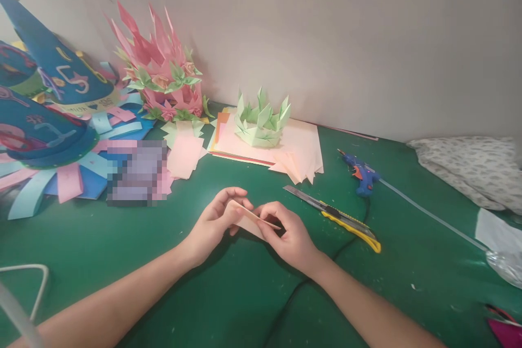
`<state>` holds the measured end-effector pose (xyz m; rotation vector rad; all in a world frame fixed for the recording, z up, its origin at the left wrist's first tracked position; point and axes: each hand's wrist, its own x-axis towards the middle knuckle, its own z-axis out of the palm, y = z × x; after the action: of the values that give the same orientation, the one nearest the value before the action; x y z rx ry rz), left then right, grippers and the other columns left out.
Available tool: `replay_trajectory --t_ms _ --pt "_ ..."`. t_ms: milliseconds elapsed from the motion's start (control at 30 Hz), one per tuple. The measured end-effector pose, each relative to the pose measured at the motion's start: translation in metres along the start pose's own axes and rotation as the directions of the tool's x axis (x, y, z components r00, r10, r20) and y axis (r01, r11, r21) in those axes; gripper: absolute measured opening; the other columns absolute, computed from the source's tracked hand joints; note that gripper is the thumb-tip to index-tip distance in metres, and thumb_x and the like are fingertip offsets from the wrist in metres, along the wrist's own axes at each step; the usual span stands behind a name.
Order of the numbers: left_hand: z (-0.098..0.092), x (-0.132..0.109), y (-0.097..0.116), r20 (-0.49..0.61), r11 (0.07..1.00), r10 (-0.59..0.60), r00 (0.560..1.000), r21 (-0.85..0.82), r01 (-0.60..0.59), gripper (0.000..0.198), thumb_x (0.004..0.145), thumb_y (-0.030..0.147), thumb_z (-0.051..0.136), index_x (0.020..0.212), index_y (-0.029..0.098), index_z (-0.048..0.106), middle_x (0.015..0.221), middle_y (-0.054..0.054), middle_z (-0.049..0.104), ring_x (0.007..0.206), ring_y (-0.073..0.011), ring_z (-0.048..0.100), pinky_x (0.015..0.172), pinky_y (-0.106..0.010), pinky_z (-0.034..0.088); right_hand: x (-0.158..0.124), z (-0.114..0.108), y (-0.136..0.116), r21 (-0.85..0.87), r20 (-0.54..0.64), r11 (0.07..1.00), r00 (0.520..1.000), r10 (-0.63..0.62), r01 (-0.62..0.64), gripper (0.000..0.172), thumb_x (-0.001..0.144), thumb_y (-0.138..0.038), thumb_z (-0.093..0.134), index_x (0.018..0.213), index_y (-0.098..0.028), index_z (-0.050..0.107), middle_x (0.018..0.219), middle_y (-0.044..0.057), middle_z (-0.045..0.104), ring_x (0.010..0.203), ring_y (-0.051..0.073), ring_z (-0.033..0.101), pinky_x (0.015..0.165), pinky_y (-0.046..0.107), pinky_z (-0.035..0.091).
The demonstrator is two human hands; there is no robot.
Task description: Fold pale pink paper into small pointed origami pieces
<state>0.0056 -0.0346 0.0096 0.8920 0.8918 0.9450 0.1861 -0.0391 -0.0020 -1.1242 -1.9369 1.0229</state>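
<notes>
Both of my hands hold a small piece of pale pink paper just above the green table, its upper edge doubled like a fold. My left hand pinches the paper's left end between thumb and fingers. At the right end, my right hand grips it with thumb and forefinger. Beyond the hands sits a light green folded-paper crown on a stack of coloured paper sheets. Several folded pink paper pieces lie at the stack's front edge. A pile of pink paper rectangles lies to the left.
Right of my hands lie a yellow utility knife, blade out, and a blue glue gun with its black cord. A pink-and-green paper crown and blue cone hats stand at left. Patterned cloth lies far right.
</notes>
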Motion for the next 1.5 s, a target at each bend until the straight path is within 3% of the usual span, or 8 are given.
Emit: replay_trajectory --t_ms 133,267,500,667,833,967,1267,1500 --pt "-0.002 0.000 0.004 0.042 0.990 -0.060 0.997 -0.125 0.064 0.014 0.082 0.030 0.053 0.088 0.017 0.055 0.087 -0.004 0.055 0.071 -0.0116 0.052 0.062 -0.022 0.043 -0.001 -0.001 -0.001 -0.059 0.068 0.997 0.997 -0.040 0.044 0.006 0.085 -0.027 0.049 0.087 -0.022 0.047 0.079 0.001 0.056 0.065 0.012 0.048 0.059 0.024 0.039" --pt "-0.003 0.001 0.004 0.054 0.991 -0.015 0.998 -0.134 0.022 0.020 0.075 0.030 0.063 0.090 0.019 0.056 0.091 -0.004 0.056 0.082 -0.0152 0.055 0.080 -0.031 0.045 0.000 0.001 -0.003 -0.057 0.117 0.998 0.993 -0.018 0.025 0.026 0.075 -0.034 0.063 0.091 -0.022 0.046 0.082 0.000 0.056 0.068 0.013 0.049 0.061 0.024 0.040" --pt "-0.004 0.002 0.003 0.005 0.998 0.031 0.999 0.051 -0.032 0.017 0.076 0.029 0.062 0.069 0.016 0.054 0.068 0.002 0.054 0.065 -0.0094 0.053 0.064 -0.022 0.041 0.000 0.002 -0.004 -0.026 0.080 0.999 0.997 -0.022 0.024 0.007 0.083 -0.017 0.046 0.088 -0.022 0.044 0.081 0.001 0.061 0.067 0.013 0.053 0.062 0.025 0.041" --pt "-0.003 0.000 0.006 -0.095 0.994 0.028 0.995 0.112 -0.017 0.017 0.073 0.030 0.065 0.070 0.017 0.055 0.063 0.004 0.052 0.060 -0.0082 0.048 0.061 -0.021 0.041 0.002 0.002 -0.011 0.046 0.099 0.998 0.994 0.047 -0.052 0.004 0.086 -0.023 0.046 0.087 -0.021 0.049 0.076 0.000 0.063 0.069 0.013 0.057 0.063 0.024 0.043" --pt "0.003 -0.001 0.004 -0.027 0.984 0.013 1.000 0.175 -0.008 0.016 0.069 0.030 0.067 0.073 0.016 0.061 0.070 0.000 0.059 0.066 -0.0116 0.053 0.063 -0.024 0.045 0.005 0.005 -0.013 -0.070 0.079 0.998 0.997 0.006 -0.001 0.026 0.088 -0.033 0.044 0.068 -0.020 0.056 0.063 0.000 0.057 0.060 0.012 0.051 0.059 0.024 0.040" --pt "0.003 -0.002 0.003 0.005 0.979 0.032 0.999 0.202 -0.032 0.014 0.071 0.030 0.066 0.070 0.016 0.063 0.070 0.000 0.060 0.068 -0.0119 0.054 0.065 -0.024 0.045 0.005 0.005 -0.012 -0.105 0.069 0.994 0.997 -0.032 0.039 0.033 0.089 -0.033 0.043 0.061 -0.019 0.053 0.054 -0.001 0.049 0.055 0.011 0.044 0.057 0.025 0.037" --pt "-0.012 0.003 0.004 -0.212 0.994 -0.016 0.977 -0.107 -0.007 0.018 0.072 0.027 0.067 0.062 0.016 0.057 0.067 0.004 0.054 0.061 -0.0069 0.048 0.060 -0.020 0.040 0.004 -0.003 -0.009 -0.123 0.112 0.989 0.992 -0.065 0.079 0.033 0.088 -0.026 0.042 0.059 -0.019 0.055 0.054 0.000 0.052 0.056 0.013 0.046 0.057 0.026 0.034" --pt "-0.013 0.004 0.006 -0.164 0.970 -0.043 0.985 -0.243 0.002 0.015 0.071 0.023 0.068 0.063 0.015 0.057 0.071 0.002 0.054 0.065 -0.0077 0.050 0.058 -0.018 0.041 0.002 -0.004 -0.008 -0.111 0.105 0.985 0.987 -0.119 0.131 0.031 0.086 -0.024 0.042 0.057 -0.019 0.052 0.052 -0.001 0.046 0.053 0.012 0.043 0.055 0.026 0.033"
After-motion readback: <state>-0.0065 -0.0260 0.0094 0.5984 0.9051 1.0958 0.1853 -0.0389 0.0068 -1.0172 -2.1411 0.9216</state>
